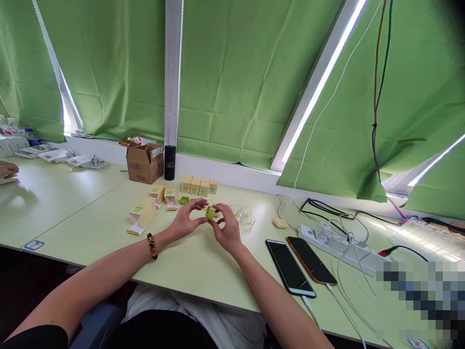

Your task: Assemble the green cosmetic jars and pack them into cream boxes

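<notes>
Between my two hands, a little above the table, is a small green case. My left hand pinches it from the left with thumb and fingertips. From the right, my right hand grips it, fingers curled over the edge. Whether its lid is raised I cannot tell. Another green case lies just behind my left hand, partly hidden. Opened small cartons with green labels stand to the left, one of them an unfolded carton. A clear tray with small yellowish pieces sits beyond my right hand.
Several closed small cartons stand at the back. Behind them to the left are a cardboard box and a black tumbler. Two phones with cables and a power strip lie right. Another person's hand shows far left.
</notes>
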`<move>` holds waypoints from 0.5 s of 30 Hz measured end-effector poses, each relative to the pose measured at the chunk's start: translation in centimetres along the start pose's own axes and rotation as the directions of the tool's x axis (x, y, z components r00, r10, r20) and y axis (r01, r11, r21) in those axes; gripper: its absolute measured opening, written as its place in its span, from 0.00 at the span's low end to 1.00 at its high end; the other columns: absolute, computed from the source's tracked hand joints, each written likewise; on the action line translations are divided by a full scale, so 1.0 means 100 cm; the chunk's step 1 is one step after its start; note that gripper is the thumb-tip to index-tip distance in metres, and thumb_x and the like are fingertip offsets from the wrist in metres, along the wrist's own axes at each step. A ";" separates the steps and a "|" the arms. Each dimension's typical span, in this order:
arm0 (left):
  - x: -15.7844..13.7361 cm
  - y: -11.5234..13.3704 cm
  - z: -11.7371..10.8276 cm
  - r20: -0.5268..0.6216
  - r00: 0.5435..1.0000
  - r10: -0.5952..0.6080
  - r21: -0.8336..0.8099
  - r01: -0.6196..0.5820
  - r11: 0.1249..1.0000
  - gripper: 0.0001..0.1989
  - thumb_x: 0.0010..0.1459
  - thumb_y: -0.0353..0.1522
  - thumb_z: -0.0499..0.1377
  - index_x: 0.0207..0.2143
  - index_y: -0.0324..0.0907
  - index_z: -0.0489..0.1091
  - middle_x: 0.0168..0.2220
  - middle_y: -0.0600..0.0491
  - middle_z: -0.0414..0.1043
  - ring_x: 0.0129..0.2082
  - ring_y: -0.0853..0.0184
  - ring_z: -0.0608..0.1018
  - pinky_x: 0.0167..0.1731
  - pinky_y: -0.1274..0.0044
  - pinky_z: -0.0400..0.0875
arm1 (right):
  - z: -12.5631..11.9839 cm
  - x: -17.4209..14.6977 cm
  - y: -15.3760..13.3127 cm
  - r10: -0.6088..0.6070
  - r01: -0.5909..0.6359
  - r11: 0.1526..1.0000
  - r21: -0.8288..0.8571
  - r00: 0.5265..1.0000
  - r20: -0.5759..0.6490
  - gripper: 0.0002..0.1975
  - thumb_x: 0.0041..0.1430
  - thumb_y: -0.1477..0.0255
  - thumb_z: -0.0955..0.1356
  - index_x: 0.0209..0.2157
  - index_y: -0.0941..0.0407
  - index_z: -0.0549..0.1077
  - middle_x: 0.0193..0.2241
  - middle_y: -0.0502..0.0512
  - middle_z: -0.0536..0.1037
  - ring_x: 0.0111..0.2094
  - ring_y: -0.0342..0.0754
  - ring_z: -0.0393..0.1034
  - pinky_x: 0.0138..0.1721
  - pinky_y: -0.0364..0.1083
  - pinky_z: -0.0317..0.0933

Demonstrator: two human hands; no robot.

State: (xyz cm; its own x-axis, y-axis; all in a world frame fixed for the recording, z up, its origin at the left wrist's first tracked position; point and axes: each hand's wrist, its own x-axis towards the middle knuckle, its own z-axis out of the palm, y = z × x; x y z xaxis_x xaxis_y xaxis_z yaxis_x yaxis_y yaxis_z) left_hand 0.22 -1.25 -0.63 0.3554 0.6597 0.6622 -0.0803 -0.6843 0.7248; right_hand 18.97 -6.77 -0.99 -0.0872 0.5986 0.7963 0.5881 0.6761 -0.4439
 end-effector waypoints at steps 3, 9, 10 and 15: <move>0.001 0.004 -0.003 -0.052 0.998 -0.018 0.110 0.024 0.994 0.12 0.63 0.36 0.63 0.46 0.42 0.73 0.45 0.46 0.77 0.44 0.63 0.78 0.47 0.69 0.74 | 0.000 0.000 -0.001 0.017 -0.014 0.998 0.064 0.999 -0.042 0.21 0.60 0.76 0.69 0.54 0.50 0.68 0.51 0.58 0.73 0.43 0.50 0.73 0.31 0.46 0.75; 0.001 0.006 0.000 -0.028 0.999 -0.041 0.253 0.046 0.966 0.07 0.63 0.35 0.61 0.36 0.41 0.74 0.34 0.51 0.76 0.34 0.66 0.74 0.37 0.73 0.71 | 0.004 -0.002 0.000 0.013 -0.011 0.998 0.069 0.999 -0.033 0.21 0.60 0.76 0.69 0.54 0.50 0.68 0.50 0.58 0.74 0.43 0.49 0.73 0.30 0.45 0.74; 0.001 0.006 0.001 -0.029 0.999 -0.044 0.258 0.050 0.965 0.07 0.63 0.35 0.61 0.35 0.41 0.74 0.34 0.51 0.76 0.34 0.66 0.74 0.37 0.73 0.70 | 0.004 -0.002 0.000 0.008 -0.006 0.998 0.066 1.000 -0.030 0.20 0.60 0.76 0.69 0.54 0.50 0.68 0.50 0.58 0.74 0.43 0.49 0.73 0.30 0.45 0.74; 0.001 0.006 0.004 -0.048 0.997 -0.064 0.247 0.074 0.966 0.08 0.63 0.36 0.60 0.35 0.41 0.74 0.33 0.51 0.76 0.33 0.67 0.74 0.36 0.74 0.70 | 0.005 -0.003 0.002 -0.005 0.006 0.998 0.061 1.000 -0.010 0.20 0.61 0.76 0.68 0.54 0.49 0.68 0.51 0.58 0.73 0.43 0.49 0.73 0.32 0.46 0.75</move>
State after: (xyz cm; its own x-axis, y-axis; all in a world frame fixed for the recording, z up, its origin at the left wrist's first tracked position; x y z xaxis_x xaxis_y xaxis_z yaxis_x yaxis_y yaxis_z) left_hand 0.60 -1.72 -0.23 0.3144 0.7165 0.6227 0.1787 -0.6889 0.7025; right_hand 18.72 -6.60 -1.55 -0.0820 0.5907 0.8027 0.5371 0.7046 -0.4637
